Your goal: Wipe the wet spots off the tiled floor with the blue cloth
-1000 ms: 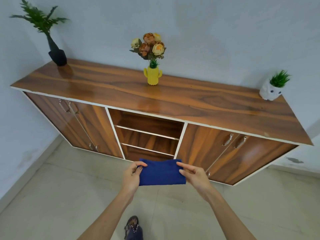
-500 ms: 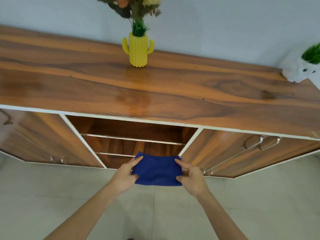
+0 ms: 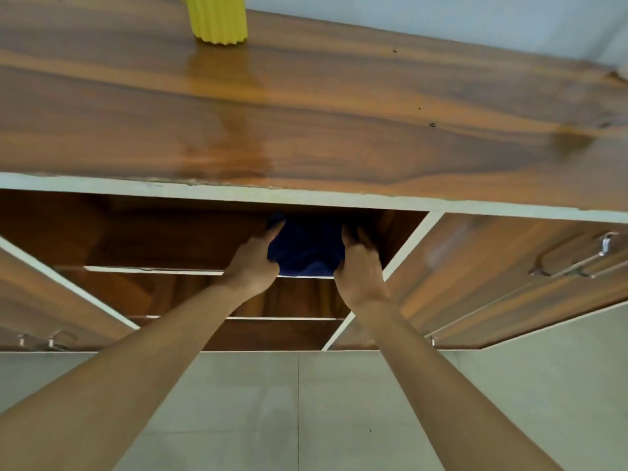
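Gripped by left hand and right hand, the folded blue cloth has entered the brown wooden sideboard's open shelf at twelve o'clock, so wiping seems finished.

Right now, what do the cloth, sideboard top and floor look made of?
The blue cloth looks like soft woven or terry fabric, matte; it sags and creases. The sideboard top is wood-grain veneer or laminate, glossy; it mirrors the yellow vase and has pale edge banding. The floor seems pale ceramic or stone tile, low sheen, thin grout lines.
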